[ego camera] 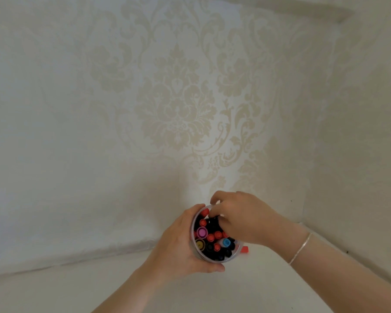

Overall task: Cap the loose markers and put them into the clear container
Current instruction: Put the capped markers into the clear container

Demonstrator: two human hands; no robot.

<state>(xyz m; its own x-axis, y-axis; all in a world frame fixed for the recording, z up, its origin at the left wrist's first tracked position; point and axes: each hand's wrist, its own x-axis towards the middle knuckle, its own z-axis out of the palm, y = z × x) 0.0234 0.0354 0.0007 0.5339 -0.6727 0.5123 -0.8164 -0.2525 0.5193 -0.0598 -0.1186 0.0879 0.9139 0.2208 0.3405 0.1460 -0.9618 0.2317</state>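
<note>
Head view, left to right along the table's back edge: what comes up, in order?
Left hand gripping the clear container → pink-capped marker → blue-capped marker → red cap on the table → bracelet on the right wrist.

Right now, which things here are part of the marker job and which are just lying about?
Part of the job:
clear container, gripped by the left hand
capped markers standing inside it
right hand, fingers reaching in among them
small red piece on the table beside the container, possibly a cap

Just there:
white table
patterned wall
bracelet on the right wrist
</note>
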